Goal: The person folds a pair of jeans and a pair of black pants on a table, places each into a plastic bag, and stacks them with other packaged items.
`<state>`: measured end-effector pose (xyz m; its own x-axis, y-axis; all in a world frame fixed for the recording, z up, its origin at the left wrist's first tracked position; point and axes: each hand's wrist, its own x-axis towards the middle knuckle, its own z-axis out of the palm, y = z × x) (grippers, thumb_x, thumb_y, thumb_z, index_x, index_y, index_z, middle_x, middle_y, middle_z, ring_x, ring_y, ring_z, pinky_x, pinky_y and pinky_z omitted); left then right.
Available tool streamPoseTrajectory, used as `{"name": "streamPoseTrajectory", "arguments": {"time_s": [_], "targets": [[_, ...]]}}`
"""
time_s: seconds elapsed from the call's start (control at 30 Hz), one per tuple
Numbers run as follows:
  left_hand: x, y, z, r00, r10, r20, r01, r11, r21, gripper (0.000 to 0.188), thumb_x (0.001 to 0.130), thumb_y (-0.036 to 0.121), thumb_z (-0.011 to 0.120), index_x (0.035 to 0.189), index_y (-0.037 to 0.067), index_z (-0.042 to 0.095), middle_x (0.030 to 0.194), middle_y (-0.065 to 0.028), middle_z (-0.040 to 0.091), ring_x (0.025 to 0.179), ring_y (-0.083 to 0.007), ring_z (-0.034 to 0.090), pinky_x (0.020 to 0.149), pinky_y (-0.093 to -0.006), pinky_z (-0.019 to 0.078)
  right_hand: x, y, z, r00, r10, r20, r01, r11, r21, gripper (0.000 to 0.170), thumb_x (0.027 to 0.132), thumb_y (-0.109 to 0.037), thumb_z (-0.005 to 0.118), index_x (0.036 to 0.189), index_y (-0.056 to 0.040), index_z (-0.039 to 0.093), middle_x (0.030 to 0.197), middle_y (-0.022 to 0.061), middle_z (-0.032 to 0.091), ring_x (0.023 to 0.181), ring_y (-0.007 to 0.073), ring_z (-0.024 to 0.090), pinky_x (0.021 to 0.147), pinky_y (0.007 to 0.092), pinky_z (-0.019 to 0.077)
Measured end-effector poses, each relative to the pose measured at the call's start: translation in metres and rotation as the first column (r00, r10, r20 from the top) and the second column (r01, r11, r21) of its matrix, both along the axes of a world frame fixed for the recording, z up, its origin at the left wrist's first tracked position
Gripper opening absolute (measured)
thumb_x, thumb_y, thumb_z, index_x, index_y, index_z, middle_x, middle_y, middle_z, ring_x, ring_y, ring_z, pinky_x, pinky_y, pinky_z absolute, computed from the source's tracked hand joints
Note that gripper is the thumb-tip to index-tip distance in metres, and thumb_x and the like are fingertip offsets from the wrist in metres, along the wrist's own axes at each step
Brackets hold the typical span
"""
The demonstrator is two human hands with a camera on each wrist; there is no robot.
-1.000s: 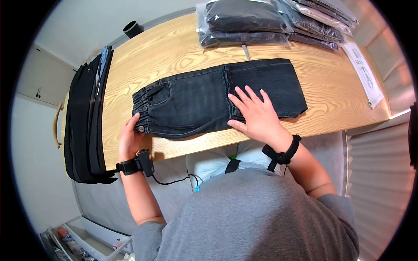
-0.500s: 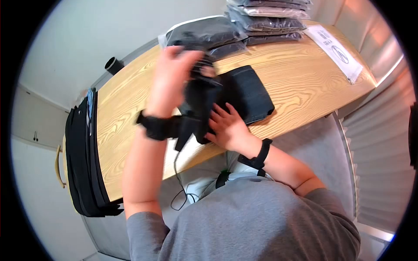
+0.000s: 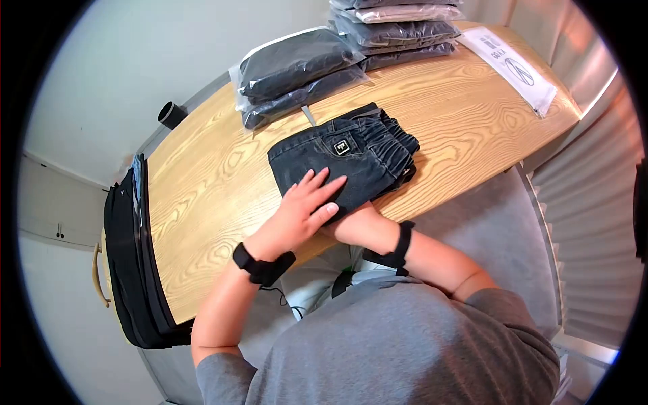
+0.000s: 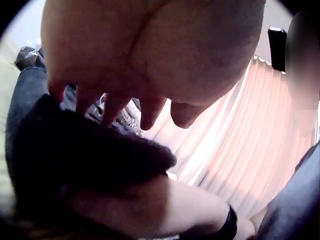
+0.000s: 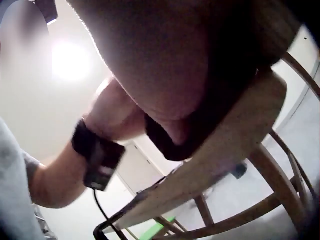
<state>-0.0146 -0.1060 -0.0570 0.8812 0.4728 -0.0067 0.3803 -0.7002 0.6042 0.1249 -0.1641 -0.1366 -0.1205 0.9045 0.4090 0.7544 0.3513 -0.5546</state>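
Note:
A pair of black elastic-waist jeans (image 3: 307, 152) lies folded over on the table, its gathered waistband at the right and a small square patch on the pocket. My left hand (image 3: 291, 214) rests on top near the fold, fingers straight and slightly spread; these fingers also show over the dark denim (image 4: 75, 145) in the left wrist view. Under the front edge of the upper layer, my right hand (image 3: 364, 225) reaches in, its fingers covered by cloth in the head view. The right wrist view shows its thumb (image 5: 176, 131) extended beside dark fabric.
Bagged garments (image 3: 297, 67) are stacked at the back of the wooden table (image 3: 209, 202), with a printed plastic bag (image 3: 513, 71) to their right. Black trousers (image 3: 128, 263) drape over the left end. A black cup-like container (image 3: 171, 115) stands behind the table.
My left hand has carried the waistband end over to the right, folding the jeans, and now lies on top. My right hand, earlier flat on the denim, is now beneath the upper layer.

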Motion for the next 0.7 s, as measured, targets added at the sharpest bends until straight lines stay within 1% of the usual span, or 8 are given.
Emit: {"name": "streamPoseTrajectory", "arguments": {"time_s": [0.03, 0.1, 0.17, 0.23, 0.3, 0.4, 0.6, 0.7], "targets": [[0.0, -0.002, -0.008, 0.998, -0.005, -0.068, 0.008, 0.999, 0.043, 0.045, 0.097, 0.03, 0.042, 0.141, 0.019, 0.04, 0.149, -0.0166, 0.028, 0.138, -0.0417, 0.021, 0.11, -0.0522, 0.019, 0.007, -0.012, 0.007, 0.996, 0.055, 0.068, -0.062, 0.992, 0.108, 0.047, 0.078, -0.032, 0.064, 0.115, -0.0048, 0.057, 0.121, 0.0215, 0.055, 0.112, 0.0344, 0.053, 0.098, 0.0447, 0.0394], [-0.001, -0.006, -0.021, 0.995, 0.005, -0.097, 0.01, 0.986, 0.163, 0.045, 0.098, 0.034, 0.04, 0.142, 0.023, 0.038, 0.151, -0.016, 0.025, 0.139, -0.0411, 0.019, 0.108, -0.057, 0.0177, 0.03, -0.039, 0.06, 0.94, 0.305, 0.152, -0.211, 0.871, -0.443, 0.035, 0.079, -0.035, 0.065, 0.095, -0.0034, 0.066, 0.086, 0.0177, 0.066, 0.084, 0.0371, 0.064, 0.081, 0.0464, 0.0486], [0.001, -0.01, -0.025, 0.996, 0.023, -0.088, -0.006, 0.982, 0.188, 0.045, 0.098, 0.035, 0.039, 0.142, 0.024, 0.039, 0.151, -0.0158, 0.025, 0.139, -0.0408, 0.019, 0.108, -0.0576, 0.0177, 0.064, -0.052, 0.058, 0.933, 0.288, -0.215, -0.332, 0.92, -0.208, 0.025, 0.084, -0.03, 0.064, 0.084, -0.0054, 0.068, 0.08, 0.0129, 0.066, 0.077, 0.0296, 0.064, 0.068, 0.039, 0.0497], [0.004, -0.016, -0.026, 0.993, 0.061, -0.098, -0.031, 0.959, 0.283, 0.045, 0.097, 0.036, 0.04, 0.141, 0.024, 0.04, 0.149, -0.0158, 0.028, 0.137, -0.0406, 0.022, 0.107, -0.0588, 0.0177, 0.086, -0.059, 0.087, 0.847, -0.31, -0.432, 0.187, 0.934, -0.303, 0.017, 0.083, -0.019, 0.066, 0.083, -0.002, 0.068, 0.085, 0.0122, 0.065, 0.078, 0.0247, 0.062, 0.073, 0.0352, 0.0488], [0.007, -0.021, -0.028, 0.992, 0.091, -0.093, -0.059, 0.95, 0.306, 0.045, 0.097, 0.036, 0.041, 0.14, 0.023, 0.041, 0.148, -0.0157, 0.029, 0.137, -0.0405, 0.023, 0.107, -0.059, 0.0176, 0.116, -0.043, 0.067, 0.807, -0.591, -0.009, 0.582, 0.792, 0.182, 0.044, 0.082, -0.027, 0.069, 0.113, 0.0013, 0.056, 0.097, 0.0165, 0.064, 0.088, 0.0292, 0.062, 0.08, 0.036, 0.0481], [0.008, -0.022, -0.034, 0.991, 0.126, -0.044, -0.101, 0.925, 0.367, 0.044, 0.096, 0.037, 0.043, 0.138, 0.023, 0.044, 0.146, -0.0159, 0.033, 0.135, -0.0398, 0.027, 0.105, -0.0607, 0.02, 0.117, -0.026, 0.058, 0.775, -0.53, -0.344, 0.4, 0.833, -0.381, 0.06, 0.079, -0.033, 0.071, 0.122, 0.0025, 0.048, 0.104, 0.018, 0.062, 0.097, 0.033, 0.06, 0.085, 0.037, 0.0469], [0.006, -0.024, -0.032, 0.985, 0.172, 0.016, -0.167, 0.927, 0.337, 0.045, 0.095, 0.036, 0.044, 0.137, 0.021, 0.045, 0.144, -0.0165, 0.036, 0.134, -0.0403, 0.029, 0.105, -0.0593, 0.0201, 0.088, -0.009, 0.07, 0.893, -0.39, -0.226, 0.422, 0.899, 0.114, 0.048, 0.077, -0.012, 0.069, 0.121, -0.0025, 0.052, 0.108, 0.0171, 0.062, 0.102, 0.0266, 0.06, 0.089, 0.0335, 0.0449], [0.006, -0.022, -0.033, 0.98, 0.192, 0.055, -0.2, 0.941, 0.272, 0.046, 0.096, 0.035, 0.043, 0.139, 0.019, 0.043, 0.145, -0.018, 0.034, 0.134, -0.0415, 0.027, 0.107, -0.0559, 0.0187, 0.107, 0.008, 0.039, 0.654, -0.343, -0.674, 0.405, 0.911, -0.07, 0.039, 0.081, -0.006, 0.064, 0.118, -0.0003, 0.052, 0.101, 0.0116, 0.062, 0.091, 0.0163, 0.059, 0.08, 0.0262, 0.046]]}}
